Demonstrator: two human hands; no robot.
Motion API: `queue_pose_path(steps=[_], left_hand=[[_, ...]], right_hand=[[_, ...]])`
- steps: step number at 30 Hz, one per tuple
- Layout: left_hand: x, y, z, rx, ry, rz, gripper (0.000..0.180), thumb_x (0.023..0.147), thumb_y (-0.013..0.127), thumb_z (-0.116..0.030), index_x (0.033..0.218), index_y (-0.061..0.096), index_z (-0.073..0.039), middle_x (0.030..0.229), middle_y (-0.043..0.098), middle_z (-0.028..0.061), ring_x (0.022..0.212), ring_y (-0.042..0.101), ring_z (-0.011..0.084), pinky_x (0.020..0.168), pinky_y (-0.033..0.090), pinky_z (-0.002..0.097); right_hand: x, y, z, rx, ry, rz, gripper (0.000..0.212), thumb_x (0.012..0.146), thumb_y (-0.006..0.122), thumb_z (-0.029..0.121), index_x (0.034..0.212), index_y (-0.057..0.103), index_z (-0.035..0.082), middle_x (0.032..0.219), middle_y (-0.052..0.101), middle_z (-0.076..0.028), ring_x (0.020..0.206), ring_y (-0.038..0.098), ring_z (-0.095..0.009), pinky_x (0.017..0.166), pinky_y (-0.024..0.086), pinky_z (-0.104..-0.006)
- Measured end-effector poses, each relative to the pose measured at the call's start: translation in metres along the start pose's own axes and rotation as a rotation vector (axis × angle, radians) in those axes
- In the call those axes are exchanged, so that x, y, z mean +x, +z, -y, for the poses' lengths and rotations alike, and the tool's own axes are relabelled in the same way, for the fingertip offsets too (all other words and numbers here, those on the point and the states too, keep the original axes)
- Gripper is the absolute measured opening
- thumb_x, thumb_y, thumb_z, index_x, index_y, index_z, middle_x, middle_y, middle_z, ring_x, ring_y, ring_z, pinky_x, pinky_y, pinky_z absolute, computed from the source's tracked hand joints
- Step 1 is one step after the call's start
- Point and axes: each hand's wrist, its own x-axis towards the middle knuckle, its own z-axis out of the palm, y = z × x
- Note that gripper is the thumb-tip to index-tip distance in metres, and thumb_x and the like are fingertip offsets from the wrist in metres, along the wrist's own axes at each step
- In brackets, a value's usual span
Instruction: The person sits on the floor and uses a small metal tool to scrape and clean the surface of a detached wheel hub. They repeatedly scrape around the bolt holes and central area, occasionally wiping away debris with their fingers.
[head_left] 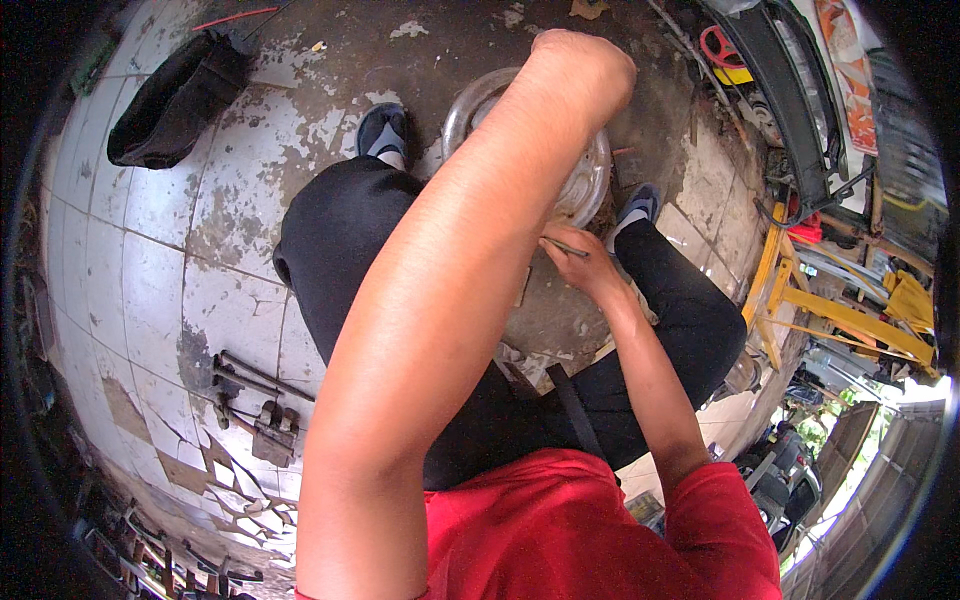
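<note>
My left forearm crosses the middle of the view, and my left hand is bent over at its far end, above a round, shiny, pale grey rim. The fingers of that hand are turned away and hidden, so what they do does not show. Nearer to me, at the close edge of the rim, my right hand is closed round a thin dark rod-like tool. Where the rod's far end goes is covered by my left arm. The arm also hides the middle of the rim, which lies on the floor between my feet.
A black open bag lies on the worn tiles at far left. Dark metal parts rest left of my legs, near broken tiles. On the right stand a yellow frame and a curved black part among clutter.
</note>
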Motion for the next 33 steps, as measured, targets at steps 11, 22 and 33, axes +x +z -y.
queue_pose_path(steps=[11,22,33], left_hand=[[0.012,0.006,0.001,0.032,0.026,0.012,0.030,0.085,0.062,-0.027,0.109,0.068,-0.009,0.111,0.066,0.0146,0.103,0.064,0.0328,0.085,0.053,0.0430],[0.010,0.007,0.010,0.021,-0.025,0.025,0.030,0.085,0.062,-0.028,0.107,0.070,-0.009,0.111,0.066,0.0140,0.104,0.063,0.0329,0.085,0.053,0.0425],[0.016,0.010,0.003,0.046,0.035,-0.014,0.031,0.087,0.062,-0.030,0.107,0.069,-0.009,0.112,0.066,0.0131,0.104,0.063,0.0328,0.087,0.052,0.0424]], right_hand=[[0.009,0.005,0.007,-0.062,0.060,0.016,0.024,0.088,0.058,0.014,0.110,0.067,0.008,0.112,0.065,-0.016,0.104,0.062,-0.033,0.087,0.049,-0.0387],[0.007,0.015,0.015,-0.169,0.014,-0.080,0.025,0.084,0.061,0.017,0.108,0.068,0.015,0.103,0.067,-0.015,0.095,0.064,-0.034,0.082,0.051,-0.0423],[0.002,0.006,0.014,-0.231,0.008,-0.088,0.029,0.082,0.061,0.013,0.110,0.067,0.015,0.097,0.067,-0.017,0.087,0.064,-0.038,0.077,0.051,-0.0452]])
